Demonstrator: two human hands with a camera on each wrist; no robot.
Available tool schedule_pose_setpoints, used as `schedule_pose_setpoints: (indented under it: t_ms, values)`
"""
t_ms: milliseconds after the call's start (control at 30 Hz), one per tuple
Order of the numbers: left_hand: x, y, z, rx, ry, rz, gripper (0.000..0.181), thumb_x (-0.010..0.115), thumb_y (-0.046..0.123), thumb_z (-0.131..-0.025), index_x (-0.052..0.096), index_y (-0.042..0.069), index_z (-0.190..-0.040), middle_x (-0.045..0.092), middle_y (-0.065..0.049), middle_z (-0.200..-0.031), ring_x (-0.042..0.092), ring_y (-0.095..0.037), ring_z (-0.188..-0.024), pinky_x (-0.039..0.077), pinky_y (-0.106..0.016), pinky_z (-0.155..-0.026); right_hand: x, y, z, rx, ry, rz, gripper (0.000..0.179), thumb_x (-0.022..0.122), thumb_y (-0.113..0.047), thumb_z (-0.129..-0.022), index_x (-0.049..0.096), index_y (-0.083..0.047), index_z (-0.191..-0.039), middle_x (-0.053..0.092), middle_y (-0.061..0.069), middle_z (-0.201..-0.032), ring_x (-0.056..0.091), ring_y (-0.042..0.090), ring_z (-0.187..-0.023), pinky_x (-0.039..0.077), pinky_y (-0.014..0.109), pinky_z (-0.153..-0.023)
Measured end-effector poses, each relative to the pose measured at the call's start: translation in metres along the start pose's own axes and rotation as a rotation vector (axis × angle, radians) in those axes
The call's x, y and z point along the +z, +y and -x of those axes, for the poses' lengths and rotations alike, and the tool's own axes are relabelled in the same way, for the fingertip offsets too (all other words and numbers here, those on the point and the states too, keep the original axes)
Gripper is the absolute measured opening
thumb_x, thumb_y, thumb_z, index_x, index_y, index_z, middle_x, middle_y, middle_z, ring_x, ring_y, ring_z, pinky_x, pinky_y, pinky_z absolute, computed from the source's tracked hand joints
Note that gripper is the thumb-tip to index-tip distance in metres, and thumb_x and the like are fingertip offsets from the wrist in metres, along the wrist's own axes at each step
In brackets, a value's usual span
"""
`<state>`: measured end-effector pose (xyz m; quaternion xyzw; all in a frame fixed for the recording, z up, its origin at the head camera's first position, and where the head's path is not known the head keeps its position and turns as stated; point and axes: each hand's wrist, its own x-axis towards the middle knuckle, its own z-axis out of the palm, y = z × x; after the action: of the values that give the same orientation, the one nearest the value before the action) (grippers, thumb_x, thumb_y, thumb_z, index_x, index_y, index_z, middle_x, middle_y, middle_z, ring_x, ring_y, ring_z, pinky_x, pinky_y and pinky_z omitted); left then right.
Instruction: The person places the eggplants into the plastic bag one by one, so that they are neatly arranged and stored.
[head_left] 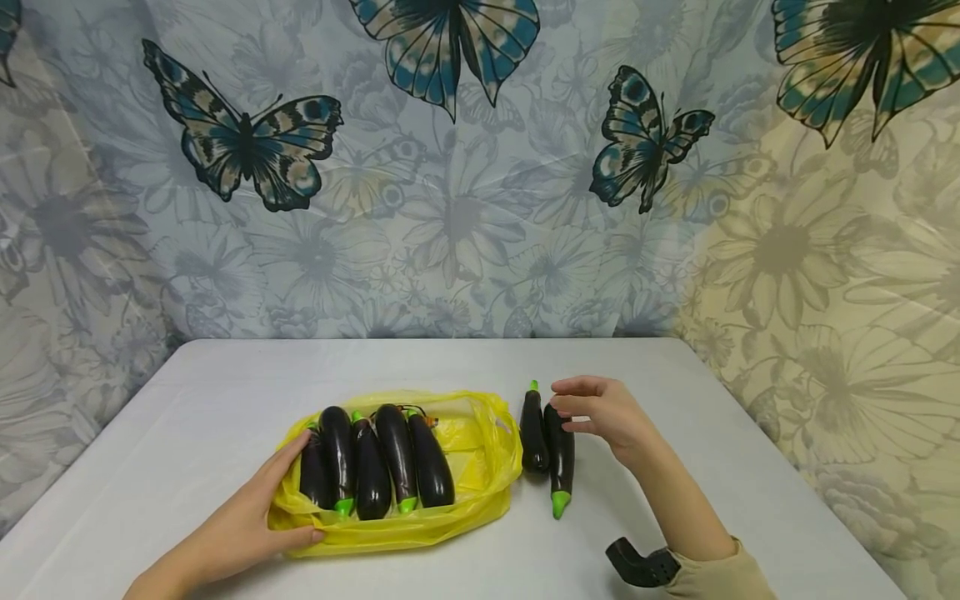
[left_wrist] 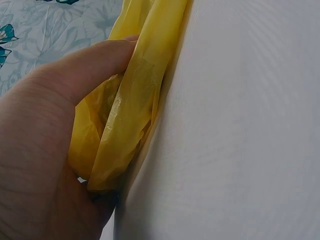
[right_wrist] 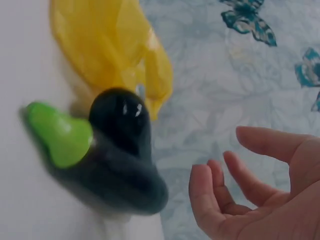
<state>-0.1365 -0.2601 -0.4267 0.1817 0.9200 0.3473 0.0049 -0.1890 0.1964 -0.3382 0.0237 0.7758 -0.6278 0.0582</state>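
Note:
A yellow plastic bag [head_left: 491,450] lies on the table with its mouth spread wide. Several dark eggplants [head_left: 372,475] sit side by side in its left part, some green ends toward me and some away. My left hand [head_left: 236,521] grips the bag's left side, thumb over the near rim in the left wrist view. Two more eggplants lie to the right of the bag: one [head_left: 533,433] has its green stem pointing away, the other [head_left: 561,458] toward me. Above that nearer one hovers my right hand [head_left: 611,417], fingers loosely bent, apart from it in the right wrist view.
The white table [head_left: 135,500] reaches back to a patterned butterfly cloth [head_left: 457,250]. A black curved piece [head_left: 641,565] shows at the right sleeve [head_left: 723,575]. Inside the bag, behind the eggplants, a small dark and orange bit [head_left: 420,413] is visible, its kind unclear.

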Motion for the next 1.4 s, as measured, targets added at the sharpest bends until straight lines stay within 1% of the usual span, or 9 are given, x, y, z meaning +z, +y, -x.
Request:
schedule_pose_setpoints:
  t_ms: [233,333,567,800,900,1100,1233,1333,1400]
  values:
    - [0.002,0.001,-0.004,0.008,-0.007,0.001,0.114,0.078,0.061,-0.073,0.011,0.027,-0.159,0.019,-0.018,-0.159,0.026,-0.047,-0.138,0.030,-0.071,-0.100,-0.021,0.020,0.001,0.042,0.023,-0.023,0.054,0.068,-0.012,-0.092,0.048,0.010,-0.137,0.048,0.028,-0.137,0.056,0.037,-0.117,0.048,0.047,-0.096]
    - [0.002,0.003,-0.007,0.022,-0.010,0.006,0.115,0.078,0.061,-0.073,0.011,0.026,-0.160,0.019,-0.018,-0.159,0.025,-0.047,-0.138,0.029,-0.070,-0.101,-0.027,0.025,-0.003,0.065,0.021,-0.036,0.058,0.068,-0.011,-0.092,0.044,0.010,-0.140,0.049,0.028,-0.136,0.056,0.035,-0.115,0.048,0.047,-0.096]
    - [0.002,0.006,-0.007,0.018,-0.008,-0.011,0.114,0.077,0.063,-0.073,0.012,0.025,-0.159,0.020,-0.018,-0.159,0.027,-0.047,-0.138,0.031,-0.070,-0.100,-0.038,0.034,-0.012,0.093,0.008,-0.068,0.060,0.067,-0.008,-0.092,0.040,0.011,-0.142,0.057,0.025,-0.128,0.060,0.032,-0.109,0.052,0.043,-0.092]
    - [0.001,0.001,-0.002,0.029,0.012,-0.022,0.114,0.078,0.061,-0.074,0.012,0.025,-0.159,0.020,-0.019,-0.159,0.027,-0.047,-0.138,0.030,-0.070,-0.100,-0.036,0.038,-0.018,0.124,-0.046,-0.137,0.061,0.067,-0.005,-0.091,0.039,0.012,-0.143,0.066,0.014,-0.112,0.064,0.026,-0.096,0.052,0.045,-0.091]
    - [0.001,-0.002,-0.001,0.031,0.014,-0.021,0.113,0.078,0.061,-0.074,0.013,0.024,-0.159,0.020,-0.019,-0.159,0.026,-0.047,-0.138,0.029,-0.071,-0.100,-0.033,0.041,-0.020,0.140,-0.053,-0.148,0.062,0.069,-0.004,-0.089,0.040,0.012,-0.142,0.066,0.012,-0.108,0.065,0.024,-0.092,0.051,0.045,-0.091]
    - [0.001,-0.002,0.001,0.017,0.011,-0.019,0.113,0.078,0.060,-0.075,0.012,0.026,-0.159,0.020,-0.019,-0.159,0.026,-0.047,-0.138,0.030,-0.071,-0.099,-0.029,0.044,-0.023,0.168,-0.059,-0.154,0.064,0.072,-0.006,-0.087,0.042,0.012,-0.141,0.063,0.014,-0.114,0.065,0.024,-0.091,0.053,0.042,-0.089]
    - [0.001,-0.001,0.001,0.015,0.013,-0.020,0.113,0.078,0.060,-0.074,0.013,0.025,-0.159,0.021,-0.021,-0.158,0.027,-0.048,-0.137,0.029,-0.071,-0.100,-0.029,0.046,-0.024,0.192,-0.076,-0.144,0.067,0.075,-0.009,-0.085,0.043,0.009,-0.141,0.062,0.013,-0.115,0.064,0.023,-0.092,0.054,0.039,-0.087]
    - [0.001,-0.001,0.001,0.009,0.009,-0.022,0.113,0.078,0.060,-0.074,0.013,0.025,-0.159,0.021,-0.021,-0.157,0.028,-0.048,-0.137,0.030,-0.071,-0.100,-0.027,0.047,-0.024,0.200,-0.064,-0.147,0.065,0.077,-0.010,-0.084,0.047,0.008,-0.139,0.063,0.013,-0.116,0.063,0.023,-0.091,0.055,0.039,-0.086]
    - [0.001,-0.001,0.001,0.002,0.004,-0.026,0.113,0.078,0.060,-0.074,0.012,0.025,-0.159,0.021,-0.021,-0.157,0.028,-0.048,-0.137,0.030,-0.071,-0.099,-0.026,0.047,-0.023,0.185,-0.065,-0.145,0.064,0.076,-0.009,-0.084,0.047,0.009,-0.138,0.062,0.015,-0.118,0.062,0.024,-0.091,0.055,0.039,-0.085]
